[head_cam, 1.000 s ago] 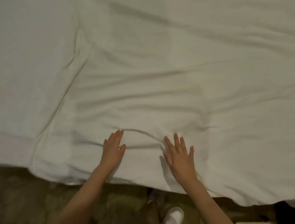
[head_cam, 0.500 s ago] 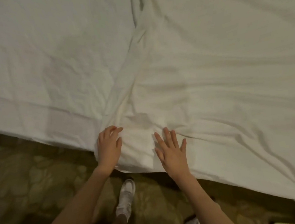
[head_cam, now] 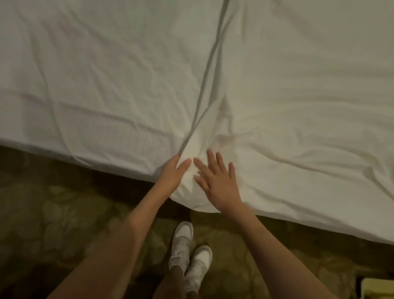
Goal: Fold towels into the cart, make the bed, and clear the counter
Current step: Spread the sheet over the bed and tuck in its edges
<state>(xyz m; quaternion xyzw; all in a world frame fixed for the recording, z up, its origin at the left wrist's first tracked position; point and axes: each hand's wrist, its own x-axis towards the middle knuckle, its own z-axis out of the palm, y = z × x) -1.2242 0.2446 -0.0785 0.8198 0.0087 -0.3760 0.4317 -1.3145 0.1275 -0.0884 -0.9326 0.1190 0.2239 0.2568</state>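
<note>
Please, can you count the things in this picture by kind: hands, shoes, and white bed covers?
Hands: 2, left hand, right hand
Shoes: 2, one shoe, other shoe
White bed covers: 2, sheet, duvet
Total: 6

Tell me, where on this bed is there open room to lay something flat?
The under sheet left of the duvet edge lies bare. It is crowded at the near corner, where the left hand and right hand meet.
</note>
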